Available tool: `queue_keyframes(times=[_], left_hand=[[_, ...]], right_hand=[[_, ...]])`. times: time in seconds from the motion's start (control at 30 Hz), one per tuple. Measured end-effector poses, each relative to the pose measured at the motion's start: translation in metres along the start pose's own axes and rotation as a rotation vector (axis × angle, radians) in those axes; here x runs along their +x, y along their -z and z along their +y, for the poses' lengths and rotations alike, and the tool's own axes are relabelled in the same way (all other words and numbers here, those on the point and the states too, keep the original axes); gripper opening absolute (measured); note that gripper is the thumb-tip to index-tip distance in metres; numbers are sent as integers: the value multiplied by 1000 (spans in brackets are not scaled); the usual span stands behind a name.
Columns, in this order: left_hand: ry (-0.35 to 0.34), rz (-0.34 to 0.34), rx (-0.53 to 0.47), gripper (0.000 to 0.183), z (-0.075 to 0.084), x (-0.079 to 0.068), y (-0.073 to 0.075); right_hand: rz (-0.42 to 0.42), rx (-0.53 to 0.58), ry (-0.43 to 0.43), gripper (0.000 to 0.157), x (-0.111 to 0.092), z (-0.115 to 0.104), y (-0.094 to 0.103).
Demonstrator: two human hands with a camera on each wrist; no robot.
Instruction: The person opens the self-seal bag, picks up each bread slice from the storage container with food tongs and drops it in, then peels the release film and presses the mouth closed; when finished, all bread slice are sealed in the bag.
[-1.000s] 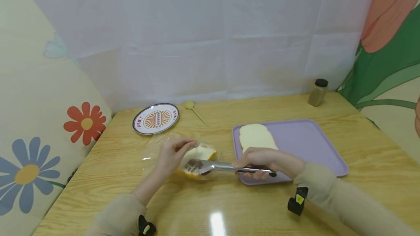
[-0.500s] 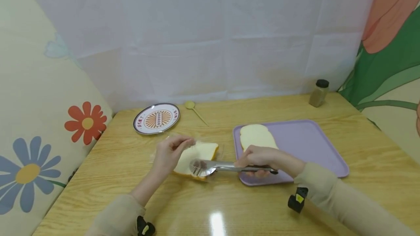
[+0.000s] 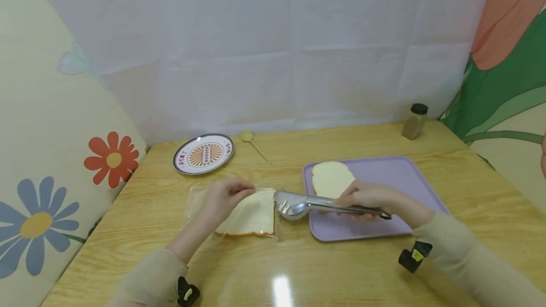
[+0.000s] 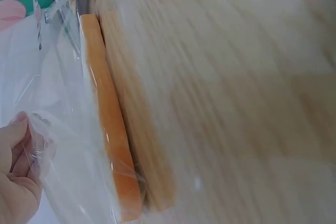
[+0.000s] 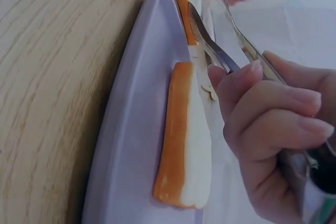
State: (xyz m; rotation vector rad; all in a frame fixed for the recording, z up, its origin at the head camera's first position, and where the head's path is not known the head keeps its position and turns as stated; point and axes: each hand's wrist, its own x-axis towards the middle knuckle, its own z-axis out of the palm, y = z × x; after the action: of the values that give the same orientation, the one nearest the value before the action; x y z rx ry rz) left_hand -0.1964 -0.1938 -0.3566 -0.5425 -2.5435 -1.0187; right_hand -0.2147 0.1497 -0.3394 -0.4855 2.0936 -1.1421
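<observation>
My left hand [image 3: 223, 200] pinches the upper film of a clear plastic bag [image 4: 63, 124] between thumb and fingers, holding it raised. Inside the bag a slice of bread [image 3: 251, 214] with an orange-brown crust lies flat on the table. My right hand [image 3: 367, 198] grips a pair of metal tongs [image 3: 313, 203] around their arms. The tongs' heads are just right of the bagged slice, at the bag's right end, and in the right wrist view they stand apart with nothing between them. Beneath the right hand, another bread slice [image 5: 184, 140] rests on the purple tray [image 3: 384, 174].
A round plate [image 3: 204, 154] with a red-and-orange print sits at the back left, beside a gold spoon [image 3: 256, 146]. At the back right stands a jar [image 3: 414, 121] with a black lid. A white cloth [image 3: 281, 60] hangs behind the wooden table [image 3: 239, 274].
The tongs have come out of the bag toward the right, along with my right hand. The bagged slice now lies flat. My left hand keeps its pinch on the film.
</observation>
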Motion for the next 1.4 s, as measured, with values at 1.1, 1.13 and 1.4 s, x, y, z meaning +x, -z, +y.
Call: queue_keyframes(times=[1.1, 1.13, 1.4], left_hand=[[87, 55, 24, 9, 3, 15, 3], [91, 50, 24, 9, 3, 16, 3], [81, 0, -2, 7, 4, 13, -2]], right_hand=[[-27, 413, -34, 46, -131, 69, 6], [-23, 415, -48, 47, -133, 71, 5], [-17, 409, -98, 50, -134, 73, -5]])
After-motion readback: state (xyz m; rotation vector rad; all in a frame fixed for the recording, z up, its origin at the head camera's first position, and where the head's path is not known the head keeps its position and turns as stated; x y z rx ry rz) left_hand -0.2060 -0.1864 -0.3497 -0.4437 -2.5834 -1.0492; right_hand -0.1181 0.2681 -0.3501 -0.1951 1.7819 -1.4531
